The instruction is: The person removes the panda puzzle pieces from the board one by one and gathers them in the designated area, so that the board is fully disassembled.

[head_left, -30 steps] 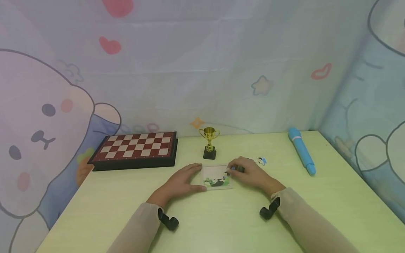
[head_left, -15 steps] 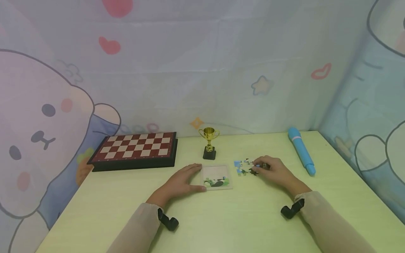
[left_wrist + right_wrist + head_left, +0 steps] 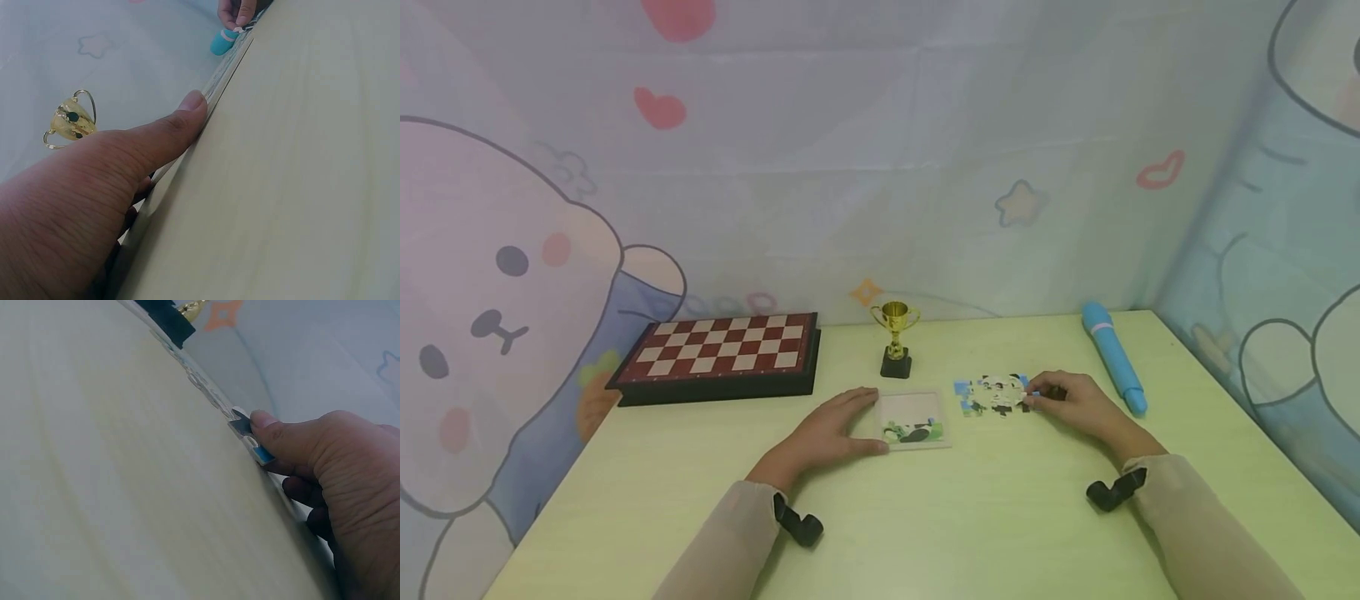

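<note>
In the head view my left hand (image 3: 831, 431) rests against the left side of a small puzzle frame (image 3: 945, 417), thumb at its near corner and fingertips at its far corner. A strip of green, black and white picture (image 3: 913, 432) fills the near part of the frame. My right hand (image 3: 1078, 406) pinches a puzzle piece (image 3: 252, 441) with blue and dark parts, at the right side of several loose puzzle pieces (image 3: 973, 402) lying right of the frame. In the right wrist view my thumb presses on that piece, and the curled fingers are partly hidden behind it.
A small gold trophy cup (image 3: 895, 342) on a black base stands behind the frame. The red-and-white chessboard box (image 3: 722, 354) lies at the back left. At the right lies a blue tube-shaped thing (image 3: 1114, 358) with a pink band. A printed cloth backdrop (image 3: 820, 208) rises behind the table.
My right hand has moved right from the frame's right edge, across the loose pieces, to their right side, uncovering more of them. My left hand and the frame have stayed in place.
</note>
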